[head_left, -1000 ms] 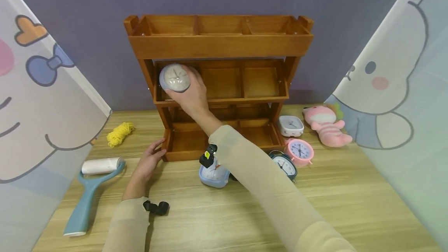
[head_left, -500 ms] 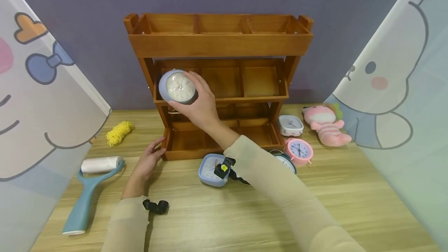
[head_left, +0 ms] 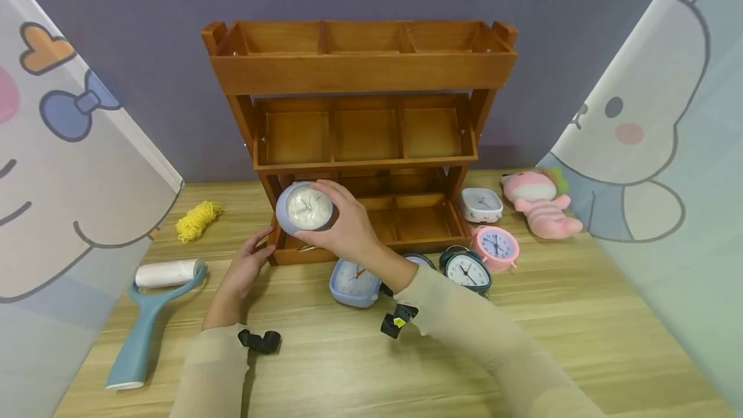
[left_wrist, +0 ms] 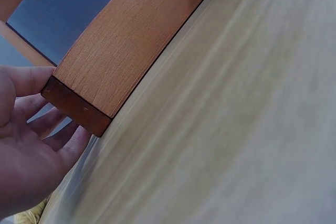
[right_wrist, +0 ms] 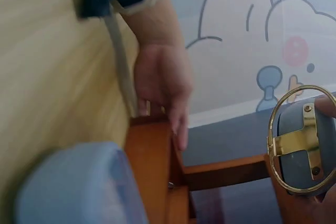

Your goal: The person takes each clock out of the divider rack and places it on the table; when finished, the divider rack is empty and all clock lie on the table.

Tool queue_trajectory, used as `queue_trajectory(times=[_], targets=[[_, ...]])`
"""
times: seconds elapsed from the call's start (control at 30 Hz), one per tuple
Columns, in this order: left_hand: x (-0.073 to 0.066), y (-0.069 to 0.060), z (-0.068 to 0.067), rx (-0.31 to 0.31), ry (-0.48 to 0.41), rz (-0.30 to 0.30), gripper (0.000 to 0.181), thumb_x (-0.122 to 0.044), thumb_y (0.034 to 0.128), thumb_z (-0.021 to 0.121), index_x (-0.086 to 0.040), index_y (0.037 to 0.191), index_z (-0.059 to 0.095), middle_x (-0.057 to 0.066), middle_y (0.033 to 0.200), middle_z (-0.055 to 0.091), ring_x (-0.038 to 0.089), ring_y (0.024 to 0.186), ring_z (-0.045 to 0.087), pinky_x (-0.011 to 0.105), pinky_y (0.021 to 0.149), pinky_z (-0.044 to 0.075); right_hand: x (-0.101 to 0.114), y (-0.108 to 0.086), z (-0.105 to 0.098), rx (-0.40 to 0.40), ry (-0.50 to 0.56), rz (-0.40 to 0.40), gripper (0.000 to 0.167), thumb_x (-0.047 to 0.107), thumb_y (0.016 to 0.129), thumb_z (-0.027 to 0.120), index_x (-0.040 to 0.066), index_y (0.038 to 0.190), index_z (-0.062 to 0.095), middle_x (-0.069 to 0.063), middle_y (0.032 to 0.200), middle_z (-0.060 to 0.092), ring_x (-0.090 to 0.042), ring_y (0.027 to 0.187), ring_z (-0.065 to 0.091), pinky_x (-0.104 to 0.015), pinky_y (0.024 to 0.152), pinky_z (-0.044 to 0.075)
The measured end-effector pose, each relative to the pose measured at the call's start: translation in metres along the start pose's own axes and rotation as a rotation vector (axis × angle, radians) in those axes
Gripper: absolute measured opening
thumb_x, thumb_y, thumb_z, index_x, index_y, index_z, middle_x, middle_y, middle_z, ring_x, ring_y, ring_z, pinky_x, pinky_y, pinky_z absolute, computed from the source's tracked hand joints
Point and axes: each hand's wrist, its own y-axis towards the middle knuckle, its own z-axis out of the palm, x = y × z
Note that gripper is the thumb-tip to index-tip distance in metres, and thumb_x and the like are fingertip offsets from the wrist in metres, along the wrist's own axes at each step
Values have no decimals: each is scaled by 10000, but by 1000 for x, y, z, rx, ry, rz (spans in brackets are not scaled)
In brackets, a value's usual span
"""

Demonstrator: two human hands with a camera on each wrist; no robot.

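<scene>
My right hand (head_left: 356, 231) holds a round pale-blue alarm clock (head_left: 309, 207) between thumb and fingers, before the left compartment of the bottom tier. In the right wrist view, a gold ring and bracket (right_wrist: 297, 143) show on the clock. My left hand (head_left: 245, 269) grips the lower left end of the three-tier wooden rack (head_left: 362, 75). The left wrist view has its thumb and fingers around the end of the rack's side board (left_wrist: 107, 51). A square blue alarm clock (head_left: 355, 282) lies by the rack's front edge, below my right forearm.
Right of the rack are a dark green alarm clock (head_left: 466, 271), a pink one (head_left: 496, 248), a white one (head_left: 481, 204) and a pink plush toy (head_left: 542, 205). A dark-rimmed clock (head_left: 420, 259) is partly hidden by my forearm. Yellow string (head_left: 198, 220) and a lint roller (head_left: 145, 318) lie left.
My right hand has brought the round clock down from the middle tier's left compartment to in front of the bottom tier. My left hand has stayed on the rack.
</scene>
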Motion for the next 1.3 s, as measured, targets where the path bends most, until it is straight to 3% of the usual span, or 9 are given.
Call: queue_trajectory(times=[0.27, 0.5, 0.77, 1.3], targets=[[-9, -1, 0, 2, -10, 2, 532, -48, 1043, 410, 26, 1529, 207, 217, 1579, 99, 385, 1398, 201, 502, 1125, 215, -11, -22, 9, 73, -13, 84, 775, 306, 685, 905, 171, 1363, 557, 3, 1401, 493, -174, 1191, 514, -341, 918, 475], [-1, 4, -1, -12, -16, 22, 523, -47, 1039, 418, 26, 1522, 230, 243, 1545, 186, 365, 1379, 244, 488, 1121, 232, -19, -37, 25, 149, -34, 157, 741, 311, 675, 906, 193, 1331, 580, 40, 1315, 555, -137, 1115, 550, -302, 872, 481], [-2, 4, 1, -6, -8, 5, 538, -68, 1041, 432, 10, 1530, 220, 240, 1559, 163, 373, 1378, 245, 491, 1120, 225, -26, -47, 44, 229, -57, 237, 743, 349, 673, 904, 203, 1329, 586, 19, 1252, 592, -128, 1055, 569, -274, 828, 481], [2, 2, 2, -2, -18, 32, 522, -44, 1036, 420, 45, 1513, 228, 237, 1554, 172, 374, 1375, 252, 478, 1126, 226, -36, -46, 75, 344, -268, 200, 709, 362, 689, 871, 148, 1312, 609, -46, 1321, 549, -202, 1167, 521, -268, 905, 444]])
